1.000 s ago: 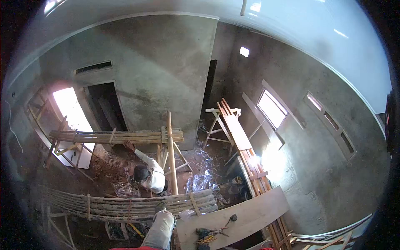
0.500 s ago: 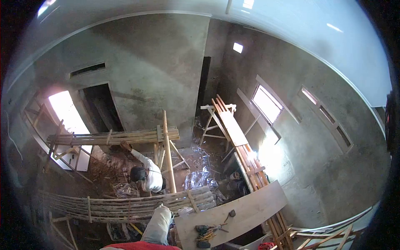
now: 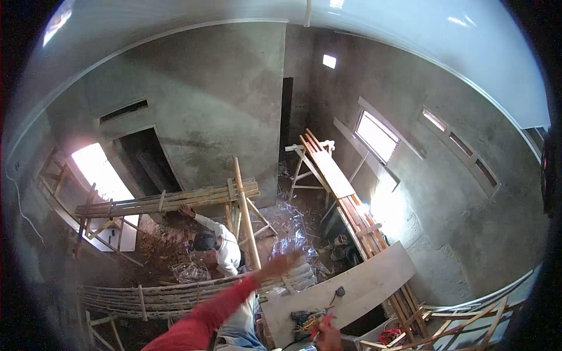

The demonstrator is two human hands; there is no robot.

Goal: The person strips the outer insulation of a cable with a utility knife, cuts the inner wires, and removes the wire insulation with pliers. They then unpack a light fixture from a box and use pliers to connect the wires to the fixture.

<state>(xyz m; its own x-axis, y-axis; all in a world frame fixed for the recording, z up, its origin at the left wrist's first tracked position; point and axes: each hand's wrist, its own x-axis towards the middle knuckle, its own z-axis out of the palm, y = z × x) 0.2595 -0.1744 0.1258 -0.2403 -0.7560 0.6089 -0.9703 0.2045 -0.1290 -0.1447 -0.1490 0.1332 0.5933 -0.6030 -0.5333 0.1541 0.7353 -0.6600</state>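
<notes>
My left hand (image 3: 283, 264) reaches forward at the end of a red sleeve (image 3: 225, 301), above the near pole platform (image 3: 193, 292). Motion smears its fingers, and nothing shows clearly in it. Low in the view, my right hand (image 3: 329, 338) is closed around a small red item (image 3: 326, 323) whose kind I cannot make out. It is over the near end of a pale board (image 3: 357, 286). Beside it on the board lies a power drill (image 3: 304, 317), partly covered by the hand. A small black object (image 3: 340, 291) rests farther up the board.
A person in a white top (image 3: 227, 248) stands below, one hand at the far pole platform (image 3: 170, 202). An upright pole (image 3: 247, 216) rises between the platforms. Planks on a trestle (image 3: 331, 169) run along the right wall. Plastic sheeting (image 3: 290, 231) lies on the floor.
My left arm and my right hand have come into view, the right with a red item. The view has shifted slightly. The person below keeps a similar pose.
</notes>
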